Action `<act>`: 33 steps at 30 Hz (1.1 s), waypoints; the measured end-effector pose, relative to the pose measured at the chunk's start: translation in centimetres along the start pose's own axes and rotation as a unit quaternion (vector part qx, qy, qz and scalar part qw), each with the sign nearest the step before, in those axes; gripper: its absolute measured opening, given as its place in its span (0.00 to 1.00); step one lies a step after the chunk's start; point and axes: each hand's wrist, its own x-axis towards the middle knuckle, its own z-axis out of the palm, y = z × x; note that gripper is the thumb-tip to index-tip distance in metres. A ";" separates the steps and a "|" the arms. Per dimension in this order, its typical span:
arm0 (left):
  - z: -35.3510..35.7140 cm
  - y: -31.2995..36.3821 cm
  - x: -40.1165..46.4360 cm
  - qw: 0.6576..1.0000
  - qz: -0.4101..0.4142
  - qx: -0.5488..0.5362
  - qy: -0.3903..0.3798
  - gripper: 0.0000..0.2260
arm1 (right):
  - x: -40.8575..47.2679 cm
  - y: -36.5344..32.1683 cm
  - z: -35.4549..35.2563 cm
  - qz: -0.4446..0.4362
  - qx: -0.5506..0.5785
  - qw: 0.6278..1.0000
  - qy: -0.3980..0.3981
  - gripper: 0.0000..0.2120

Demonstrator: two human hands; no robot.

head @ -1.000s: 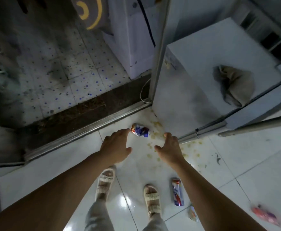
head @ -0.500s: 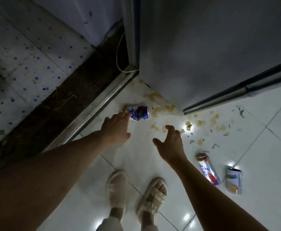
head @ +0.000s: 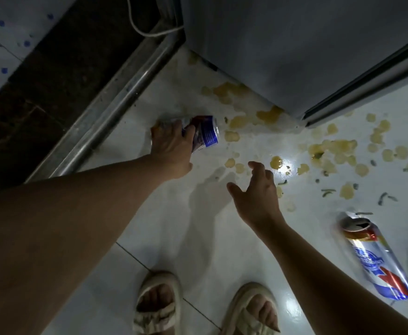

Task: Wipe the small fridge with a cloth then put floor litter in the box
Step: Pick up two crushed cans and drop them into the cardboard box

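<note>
Head view: the left hand [head: 171, 147] reaches down to the white tiled floor [head: 198, 226] and wraps its grip around a crushed blue and silver can [head: 204, 132], fingers curled over the can's far end while the blue end sticks out to the right. The can lies just beside the metal door track [head: 106, 112], near the lower corner of the small fridge [head: 282, 49]. The right hand [head: 256, 189] hovers above the floor with its grip released, fingers spread and slightly bent, holding nothing. Yellowish spill blotches [head: 331, 148] and small dark scraps are scattered over the tiles between the fridge and the right hand. A second can [head: 377, 259], red, white and blue, lies on its side to the right, well apart from both hands. Two sandalled feet [head: 159, 303] stand at the bottom edge. A white cord [head: 147, 32] loops by the track.
</note>
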 end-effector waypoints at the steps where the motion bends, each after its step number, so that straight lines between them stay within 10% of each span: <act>1: 0.6 0.1 0.8 1.000 -0.006 0.005 0.005 0.45 | 0.5 0.6 0.5 -0.001 0.005 1.000 0.004 0.30; 6: 2.5 -0.3 3.6 1.000 -0.020 0.003 0.005 0.55 | 2.2 2.2 2.1 -0.007 0.026 1.000 0.015 0.30; 14: 2.3 -0.2 2.4 0.995 -0.032 -0.055 0.077 0.19 | 0.9 2.7 0.6 0.007 0.015 1.000 0.007 0.31; 33: -11.8 8.8 -16.3 0.991 0.048 -0.125 0.014 0.11 | -16.5 3.8 -13.7 0.144 0.045 0.988 0.046 0.30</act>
